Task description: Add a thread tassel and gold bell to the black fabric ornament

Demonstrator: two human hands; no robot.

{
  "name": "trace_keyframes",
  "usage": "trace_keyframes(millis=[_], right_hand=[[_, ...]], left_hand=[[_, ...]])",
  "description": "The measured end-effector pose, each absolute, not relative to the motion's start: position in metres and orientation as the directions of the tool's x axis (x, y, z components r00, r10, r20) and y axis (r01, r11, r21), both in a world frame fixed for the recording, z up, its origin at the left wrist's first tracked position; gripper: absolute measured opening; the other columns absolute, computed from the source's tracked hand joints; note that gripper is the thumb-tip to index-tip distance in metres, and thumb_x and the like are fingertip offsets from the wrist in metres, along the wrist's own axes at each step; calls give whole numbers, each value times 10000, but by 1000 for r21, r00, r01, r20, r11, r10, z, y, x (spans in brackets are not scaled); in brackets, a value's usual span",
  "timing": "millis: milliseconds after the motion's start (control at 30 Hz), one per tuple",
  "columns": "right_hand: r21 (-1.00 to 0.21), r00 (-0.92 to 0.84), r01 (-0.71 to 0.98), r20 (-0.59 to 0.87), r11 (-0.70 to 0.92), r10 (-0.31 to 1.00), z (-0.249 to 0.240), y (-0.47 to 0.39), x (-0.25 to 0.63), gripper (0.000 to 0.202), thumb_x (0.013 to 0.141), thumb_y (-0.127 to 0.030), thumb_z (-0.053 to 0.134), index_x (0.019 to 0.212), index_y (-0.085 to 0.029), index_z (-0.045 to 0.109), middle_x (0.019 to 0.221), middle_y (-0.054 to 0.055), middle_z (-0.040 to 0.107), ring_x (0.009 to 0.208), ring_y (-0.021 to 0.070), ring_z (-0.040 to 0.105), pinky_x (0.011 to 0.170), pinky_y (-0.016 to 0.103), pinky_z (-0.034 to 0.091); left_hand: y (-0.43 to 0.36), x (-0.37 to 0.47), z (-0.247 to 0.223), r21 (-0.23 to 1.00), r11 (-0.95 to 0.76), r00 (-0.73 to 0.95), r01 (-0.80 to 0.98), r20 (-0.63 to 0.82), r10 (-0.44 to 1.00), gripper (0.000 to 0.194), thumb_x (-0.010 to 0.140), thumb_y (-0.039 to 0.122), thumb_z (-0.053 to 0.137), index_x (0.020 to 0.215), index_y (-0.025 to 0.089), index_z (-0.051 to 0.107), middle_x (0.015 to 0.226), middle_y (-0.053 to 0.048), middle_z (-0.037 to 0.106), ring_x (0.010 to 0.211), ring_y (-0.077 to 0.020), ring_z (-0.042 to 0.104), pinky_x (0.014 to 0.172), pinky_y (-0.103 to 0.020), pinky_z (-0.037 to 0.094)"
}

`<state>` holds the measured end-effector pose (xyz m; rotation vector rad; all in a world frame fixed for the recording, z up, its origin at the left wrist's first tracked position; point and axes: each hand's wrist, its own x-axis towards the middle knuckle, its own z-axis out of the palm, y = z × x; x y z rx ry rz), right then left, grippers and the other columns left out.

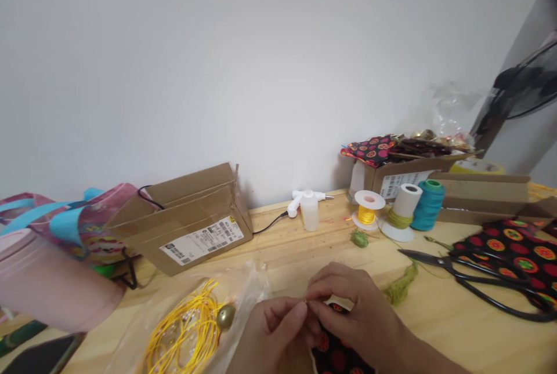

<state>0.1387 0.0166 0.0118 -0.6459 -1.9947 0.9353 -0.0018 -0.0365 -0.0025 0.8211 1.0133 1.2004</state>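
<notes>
Patterned fabric (337, 355) lies partly beneath the right fingers (333, 286).

Black cloth (336, 355) with red spots under the right hand (368, 307); yellow cord (201, 311) beside the left hand (272, 327); blue thread (428, 207) beyond both.

Over on the tabletop (324, 253), a bag (252, 277) of cords (183, 327) lies left of the left grip (272, 333), a carton (191, 223) behind it. Scissors (451, 264) lie right of the right grip (365, 307), partly over a cloth (496, 244); behind, spools (429, 209) stand before a filled box (378, 181), right of a bottle (310, 215).
</notes>
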Motion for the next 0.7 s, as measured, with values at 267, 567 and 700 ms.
trace_keyframes(millis=[267,567,700], right_hand=[[-923,-545,127,241,363,803,11,16,137,141,666,-97,559,736,-169,658,652,2,627,575,111,566,524,195,455],[-786,-534,87,482,612,695,5,16,136,174,695,-111,547,777,-192,677,681,23,632,609,121,576,547,209,460],[-670,-493,117,602,733,628,7,16,134,175,699,-100,530,749,-166,685,637,54,639,574,130,576,508,209,464]], left_hand=[[-37,-4,8,972,165,-33,-166,-173,984,201,682,300,643,573,139,691,545,-17,627,545,-102,520,545,-177,400],[-38,-6,3,999,37,-184,15,-34,982,92,625,264,673,624,185,719,577,-23,668,582,-148,574,553,-202,446],[-39,-6,4,864,268,24,-427,-286,958,183,609,312,706,619,129,706,549,-24,639,516,-90,543,514,-168,442]])
